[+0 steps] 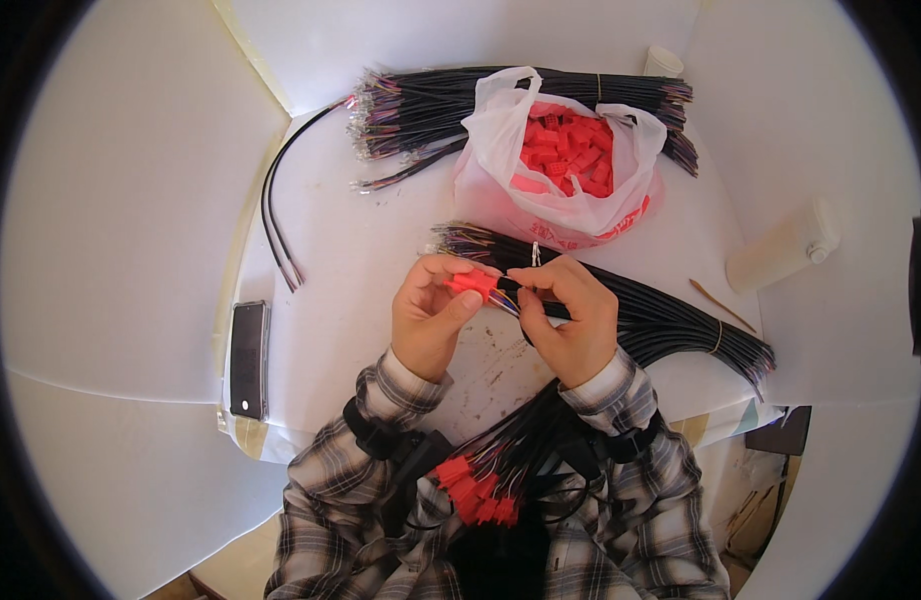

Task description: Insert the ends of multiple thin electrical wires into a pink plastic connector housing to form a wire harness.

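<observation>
Between the thumb and fingers of my left hand [426,325] is a red plastic connector housing [471,284]. Thin coloured wires [503,300] run from its right side toward a black-sheathed cable. My right hand [581,322] is closed in a pinch on the wires close to the housing; its fingertips partly hide them. A small shiny metal tip [536,254] sticks up just beyond my right fingers. Nearer my body lies a bunch of black cables [536,425] whose ends carry several red connectors [471,488].
Beyond my hands stands a white plastic bag [491,180] full of red housings [566,150]. Black cable bundles lie behind it [421,110] and to the right [671,315]. A loose cable [271,200] and a phone [249,360] are at left, a white cylindrical container [781,248] at right.
</observation>
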Demonstrator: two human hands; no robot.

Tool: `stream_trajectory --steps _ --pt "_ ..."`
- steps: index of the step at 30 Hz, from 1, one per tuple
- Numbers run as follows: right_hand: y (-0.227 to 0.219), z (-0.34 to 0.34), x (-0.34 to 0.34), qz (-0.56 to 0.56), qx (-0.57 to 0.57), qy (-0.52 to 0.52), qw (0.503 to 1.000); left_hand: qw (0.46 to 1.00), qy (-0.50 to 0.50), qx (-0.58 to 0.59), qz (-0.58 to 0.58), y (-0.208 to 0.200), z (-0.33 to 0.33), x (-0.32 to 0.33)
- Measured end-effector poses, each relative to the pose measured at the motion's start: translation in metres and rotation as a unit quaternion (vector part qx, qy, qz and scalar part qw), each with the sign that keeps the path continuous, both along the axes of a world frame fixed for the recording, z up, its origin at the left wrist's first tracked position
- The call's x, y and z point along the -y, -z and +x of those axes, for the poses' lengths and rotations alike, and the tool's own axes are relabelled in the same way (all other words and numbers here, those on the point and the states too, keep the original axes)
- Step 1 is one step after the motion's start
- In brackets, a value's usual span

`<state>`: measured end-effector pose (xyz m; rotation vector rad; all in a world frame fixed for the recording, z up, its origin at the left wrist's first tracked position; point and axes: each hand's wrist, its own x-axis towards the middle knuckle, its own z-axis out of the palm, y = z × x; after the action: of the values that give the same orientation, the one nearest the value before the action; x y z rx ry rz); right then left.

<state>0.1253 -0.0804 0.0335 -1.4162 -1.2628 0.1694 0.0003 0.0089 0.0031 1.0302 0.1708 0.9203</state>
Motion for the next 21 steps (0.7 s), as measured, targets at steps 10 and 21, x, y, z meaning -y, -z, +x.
stream_trajectory --steps 10,21 --pt "0.009 -0.004 -0.001 -0.014 -0.131 -0.027 0.991 1.0 0.025 0.004 -0.003 0.003 0.0 -0.002" --pt "0.006 -0.003 -0.001 0.041 -0.152 -0.02 0.987 0.997 0.051 0.024 -0.044 0.002 0.0 -0.001"
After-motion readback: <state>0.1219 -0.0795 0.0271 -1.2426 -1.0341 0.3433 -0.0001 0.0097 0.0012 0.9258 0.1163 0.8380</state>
